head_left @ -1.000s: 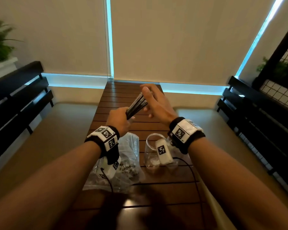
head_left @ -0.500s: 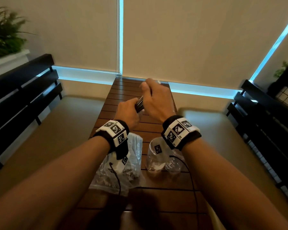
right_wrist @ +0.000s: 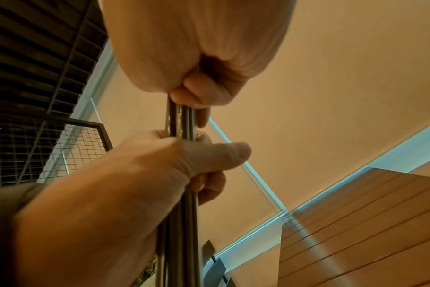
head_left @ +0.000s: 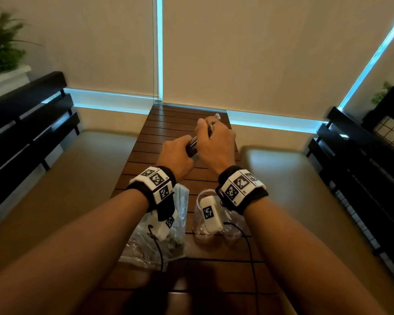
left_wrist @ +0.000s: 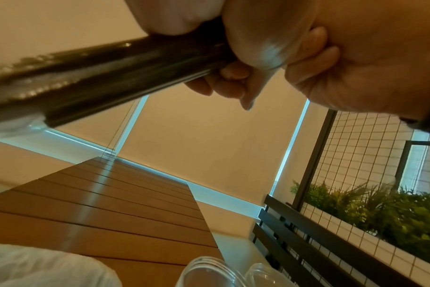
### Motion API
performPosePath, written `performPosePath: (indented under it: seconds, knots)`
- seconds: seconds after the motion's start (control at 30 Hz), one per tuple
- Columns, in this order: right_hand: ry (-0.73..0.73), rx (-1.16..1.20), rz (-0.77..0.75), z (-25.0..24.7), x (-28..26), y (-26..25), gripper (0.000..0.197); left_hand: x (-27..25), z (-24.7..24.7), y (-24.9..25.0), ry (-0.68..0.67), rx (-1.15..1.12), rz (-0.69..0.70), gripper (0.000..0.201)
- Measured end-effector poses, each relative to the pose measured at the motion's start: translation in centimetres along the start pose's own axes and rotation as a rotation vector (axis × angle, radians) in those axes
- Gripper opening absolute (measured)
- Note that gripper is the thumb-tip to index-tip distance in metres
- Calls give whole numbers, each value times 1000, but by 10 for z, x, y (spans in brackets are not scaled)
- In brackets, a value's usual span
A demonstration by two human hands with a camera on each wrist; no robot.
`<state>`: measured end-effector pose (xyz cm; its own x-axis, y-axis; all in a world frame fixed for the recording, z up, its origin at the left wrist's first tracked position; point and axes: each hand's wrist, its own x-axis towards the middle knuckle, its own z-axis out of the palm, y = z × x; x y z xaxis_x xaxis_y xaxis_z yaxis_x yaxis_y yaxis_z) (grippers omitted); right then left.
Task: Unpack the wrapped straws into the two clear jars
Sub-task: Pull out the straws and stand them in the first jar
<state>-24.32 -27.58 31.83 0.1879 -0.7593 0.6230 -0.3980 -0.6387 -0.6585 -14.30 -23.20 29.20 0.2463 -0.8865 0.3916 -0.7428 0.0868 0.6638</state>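
Note:
A bundle of black straws (head_left: 192, 147) in clear wrap is held in the air over the slatted wooden table (head_left: 168, 123). My left hand (head_left: 176, 155) grips its lower part, and my right hand (head_left: 215, 142) is curled round the upper part, touching the left. The wrap's clear tip (head_left: 217, 115) pokes out past the right hand. In the right wrist view the straws (right_wrist: 182, 120) run between both fists. Two clear jars (head_left: 200, 214) (head_left: 233, 227) stand empty below my right wrist, the right one partly hidden.
A crumpled clear plastic bag (head_left: 155, 239) lies on the table under my left wrist, next to the jars. Black slatted benches (head_left: 32, 123) (head_left: 359, 160) with tan cushions flank the narrow table. Blinds close off the far end.
My right hand, open at the bundle's tip a second ago, has closed round the straws and come up against the left hand. Both hands have dropped slightly toward the table.

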Motion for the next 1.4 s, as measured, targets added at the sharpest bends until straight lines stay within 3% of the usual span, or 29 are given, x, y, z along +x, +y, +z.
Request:
performPosePath:
  seconds: [0.07,0.2,0.4,0.53,0.67,0.73,0.83,0.9,0.97,1.07,1.1,1.13,1.23,1.3,1.4]
  knots:
    - [89,42,44,-8,2,6,23,-1,-1,-7,-43,25,8,25]
    - [233,127,104,-35,13,18,4,-7,-12,-38,-40,198,-121,27]
    - [266,73,94,-41,15,32,18,-6,-4,-35,-24,166,-155,29]
    - [216,169,163,-42,12,35,17,-9,5,-24,-78,74,-165,27]
    - [60,718,298,-44,6,31,44,-8,16,-13,-96,69,-179,35]
    - [1,820,375,-46,5,27,50,-8,22,-11,-93,93,-177,37]
    - [-59,885,476,-49,6,31,23,-7,33,-5,-150,112,-151,33]
    - [-80,1021,529,-53,7,31,18,-5,42,0,-228,114,-124,27]
    - [-28,1006,527,-57,9,33,22,-6,54,-2,-307,121,-105,31]
    - [96,849,508,-68,13,40,26,-16,73,-15,-460,225,-117,76]
    - [133,806,504,-73,14,44,28,-22,78,-17,-546,318,-106,81]
    - [161,768,497,-77,15,49,30,-28,83,-18,-640,423,-69,76]
    - [182,610,486,-82,10,64,33,-41,95,-16,-839,589,91,38]
    - [160,512,482,-80,2,77,33,-45,105,-17,-872,624,163,20]
    - [116,408,514,-78,-11,97,33,-46,122,-26,-813,688,174,24]
